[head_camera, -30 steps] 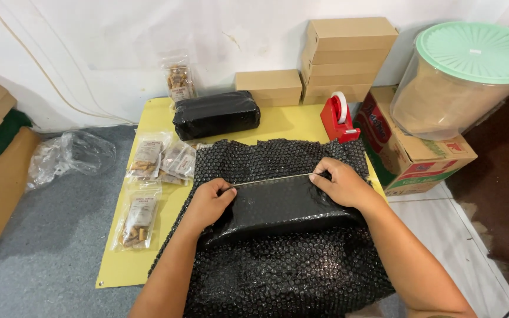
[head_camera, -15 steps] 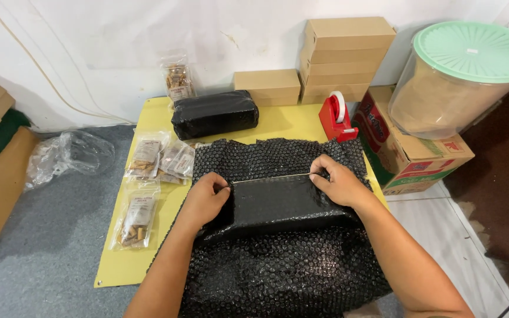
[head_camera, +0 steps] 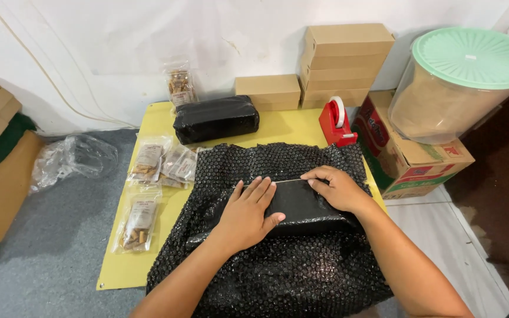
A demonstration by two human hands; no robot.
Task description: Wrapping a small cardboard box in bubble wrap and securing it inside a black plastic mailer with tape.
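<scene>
The black parcel lies on the black bubble wrap, under both hands.

The left hand has slid in from the parcel's left end and now lies flat on top, fingers spread; the right hand presses its far corner. The fold looks held down. Snack packets and a red tape holder sit on the yellow mat.

Left hand flat, right hand curled.

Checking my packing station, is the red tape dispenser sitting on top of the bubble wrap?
No, the red tape dispenser stands on the yellow mat just beyond the far edge of the black bubble wrap.
</scene>
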